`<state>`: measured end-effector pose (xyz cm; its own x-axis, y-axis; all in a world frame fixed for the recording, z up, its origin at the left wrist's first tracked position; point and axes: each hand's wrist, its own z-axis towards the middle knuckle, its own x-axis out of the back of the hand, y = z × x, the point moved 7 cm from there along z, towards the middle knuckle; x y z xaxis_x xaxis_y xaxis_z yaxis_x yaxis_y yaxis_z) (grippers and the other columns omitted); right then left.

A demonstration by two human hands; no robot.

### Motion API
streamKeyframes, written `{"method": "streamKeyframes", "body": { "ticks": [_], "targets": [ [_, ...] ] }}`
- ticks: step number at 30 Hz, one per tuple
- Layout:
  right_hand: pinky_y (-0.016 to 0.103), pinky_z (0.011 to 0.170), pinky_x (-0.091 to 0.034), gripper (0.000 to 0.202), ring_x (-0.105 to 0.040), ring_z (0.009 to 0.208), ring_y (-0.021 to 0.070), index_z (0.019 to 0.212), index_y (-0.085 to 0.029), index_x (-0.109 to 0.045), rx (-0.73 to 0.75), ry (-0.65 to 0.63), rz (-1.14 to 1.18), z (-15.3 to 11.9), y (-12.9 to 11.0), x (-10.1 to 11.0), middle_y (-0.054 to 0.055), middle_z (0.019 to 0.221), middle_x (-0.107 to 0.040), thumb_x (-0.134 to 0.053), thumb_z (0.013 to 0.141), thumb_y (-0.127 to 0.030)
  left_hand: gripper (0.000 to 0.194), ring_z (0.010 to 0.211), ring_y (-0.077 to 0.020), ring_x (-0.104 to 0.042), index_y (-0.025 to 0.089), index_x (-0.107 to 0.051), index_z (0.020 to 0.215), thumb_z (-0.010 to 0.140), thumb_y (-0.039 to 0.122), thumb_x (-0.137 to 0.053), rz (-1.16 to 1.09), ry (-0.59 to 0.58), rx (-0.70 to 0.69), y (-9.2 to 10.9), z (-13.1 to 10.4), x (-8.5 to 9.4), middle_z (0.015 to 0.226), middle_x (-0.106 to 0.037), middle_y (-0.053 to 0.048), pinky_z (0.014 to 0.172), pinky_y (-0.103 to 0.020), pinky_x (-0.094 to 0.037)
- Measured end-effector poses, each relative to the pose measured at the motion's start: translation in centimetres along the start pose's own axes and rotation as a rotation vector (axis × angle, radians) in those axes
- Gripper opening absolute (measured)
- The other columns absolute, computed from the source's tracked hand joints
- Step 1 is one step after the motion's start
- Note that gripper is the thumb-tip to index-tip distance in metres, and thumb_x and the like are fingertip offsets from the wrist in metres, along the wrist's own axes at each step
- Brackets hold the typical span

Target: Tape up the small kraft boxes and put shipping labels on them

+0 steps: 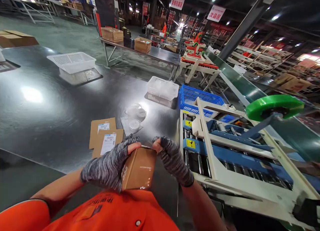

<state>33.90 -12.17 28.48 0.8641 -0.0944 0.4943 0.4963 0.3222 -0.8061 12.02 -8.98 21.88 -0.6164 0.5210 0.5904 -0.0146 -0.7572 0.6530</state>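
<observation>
I hold a small brown cardboard box (139,168) close to my chest with both hands. My left hand (110,164), in a grey knit fingerless glove, grips the box's left side with the thumb on its top edge. My right hand (171,159), gloved the same, pinches the top right edge. Two flat brown cartons with white labels (106,137) lie on the dark table (50,117) just beyond my left hand. Clear plastic bags holding round items (135,117) lie past them.
A carton sealing machine (225,157) with a green tape roll (275,105) stands at my right. White baskets (163,88) (72,61) and a blue crate (200,99) sit further out. Cardboard boxes (142,44), tables and a distant person in orange fill the hall.
</observation>
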Motion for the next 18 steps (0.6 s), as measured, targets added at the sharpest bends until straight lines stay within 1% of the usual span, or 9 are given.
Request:
{"method": "streamKeyframes", "body": {
  "ticks": [2, 4, 6, 9, 10, 12, 14, 15, 18],
  "targets": [
    [0.032, 0.071, -0.050, 0.043, -0.056, 0.070, 0.0174, 0.079, -0.024, -0.062, -0.239, -0.070, 0.217, 0.1, 1.1, -0.5, 0.000, 0.074, -0.063, -0.064, 0.110, -0.053, 0.144, 0.141, -0.0440, -0.074, 0.045, -0.013, 0.189, 0.078, 0.049, -0.105, -0.122, -0.041, 0.043, 0.0, -0.2, -0.4, 0.167, -0.060, -0.016, 0.119, -0.054, -0.066],
    [0.033, 0.075, -0.048, 0.046, -0.054, 0.074, 0.0176, 0.076, -0.023, -0.062, -0.341, -0.107, 0.368, 0.1, 1.5, -1.0, 0.001, 0.075, -0.062, -0.071, 0.102, -0.060, 0.145, 0.141, -0.0436, -0.075, 0.046, -0.010, 0.190, 0.079, 0.044, -0.104, -0.252, -0.060, 0.060, 0.5, 0.1, -0.6, 0.167, -0.062, -0.015, 0.119, -0.053, -0.066],
    [0.032, 0.076, -0.049, 0.046, -0.053, 0.075, 0.0172, 0.073, -0.023, -0.063, -0.378, -0.133, 0.472, 0.2, 1.5, -1.3, 0.001, 0.075, -0.060, -0.075, 0.097, -0.060, 0.139, 0.142, -0.0436, -0.076, 0.048, -0.009, 0.189, 0.085, 0.045, -0.102, -0.363, -0.086, 0.056, 1.2, 0.4, -0.8, 0.168, -0.065, -0.014, 0.118, -0.054, -0.067],
    [0.029, 0.067, -0.045, 0.049, -0.048, 0.071, 0.0162, 0.070, -0.024, -0.060, -0.445, -0.178, 0.578, 0.1, 1.6, -1.9, -0.001, 0.068, -0.052, -0.079, 0.095, -0.061, 0.124, 0.144, -0.0432, -0.076, 0.053, -0.013, 0.188, 0.095, 0.056, -0.095, -0.479, -0.114, 0.048, 1.5, 0.5, -0.9, 0.170, -0.066, -0.011, 0.118, -0.056, -0.067],
    [0.028, 0.063, -0.043, 0.050, -0.047, 0.070, 0.0158, 0.070, -0.023, -0.060, -0.470, -0.189, 0.602, 0.0, 1.6, -2.1, -0.001, 0.068, -0.050, -0.080, 0.094, -0.063, 0.122, 0.144, -0.0432, -0.076, 0.054, -0.015, 0.187, 0.095, 0.060, -0.094, -0.496, -0.110, 0.056, 1.4, 0.3, -0.9, 0.170, -0.065, -0.010, 0.119, -0.057, -0.066],
    [0.027, 0.059, -0.039, 0.053, -0.045, 0.068, 0.0147, 0.071, -0.023, -0.061, -0.504, -0.188, 0.644, -0.2, 1.7, -2.4, -0.001, 0.070, -0.051, -0.085, 0.090, -0.067, 0.126, 0.148, -0.0449, -0.073, 0.055, -0.017, 0.186, 0.089, 0.065, -0.097, -0.482, -0.107, 0.085, 0.7, -0.3, -1.1, 0.171, -0.063, -0.009, 0.124, -0.060, -0.062],
    [0.027, 0.058, -0.037, 0.056, -0.044, 0.068, 0.0145, 0.070, -0.023, -0.061, -0.518, -0.174, 0.671, -0.3, 2.1, -2.7, 0.000, 0.072, -0.054, -0.087, 0.087, -0.070, 0.133, 0.152, -0.0484, -0.069, 0.052, -0.017, 0.186, 0.083, 0.062, -0.101, -0.452, -0.117, 0.105, 0.3, -1.0, -1.3, 0.172, -0.059, -0.012, 0.127, -0.063, -0.059],
    [0.027, 0.058, -0.037, 0.058, -0.045, 0.069, 0.0147, 0.070, -0.023, -0.061, -0.522, -0.166, 0.678, -0.4, 2.3, -2.8, 0.000, 0.073, -0.055, -0.088, 0.087, -0.071, 0.137, 0.153, -0.0495, -0.068, 0.052, -0.015, 0.186, 0.081, 0.058, -0.103, -0.452, -0.131, 0.107, 0.2, -1.2, -1.4, 0.174, -0.058, -0.013, 0.127, -0.064, -0.059],
    [0.030, 0.065, -0.045, 0.061, -0.049, 0.071, 0.0162, 0.068, -0.024, -0.061, -0.486, -0.153, 0.666, -0.2, 3.1, -3.1, 0.001, 0.072, -0.057, -0.086, 0.091, -0.074, 0.142, 0.149, -0.0486, -0.071, 0.054, -0.010, 0.185, 0.081, 0.047, -0.106, -0.496, -0.169, 0.112, 0.3, -1.4, -1.6, 0.173, -0.059, -0.014, 0.123, -0.063, -0.063]
  ]
}}
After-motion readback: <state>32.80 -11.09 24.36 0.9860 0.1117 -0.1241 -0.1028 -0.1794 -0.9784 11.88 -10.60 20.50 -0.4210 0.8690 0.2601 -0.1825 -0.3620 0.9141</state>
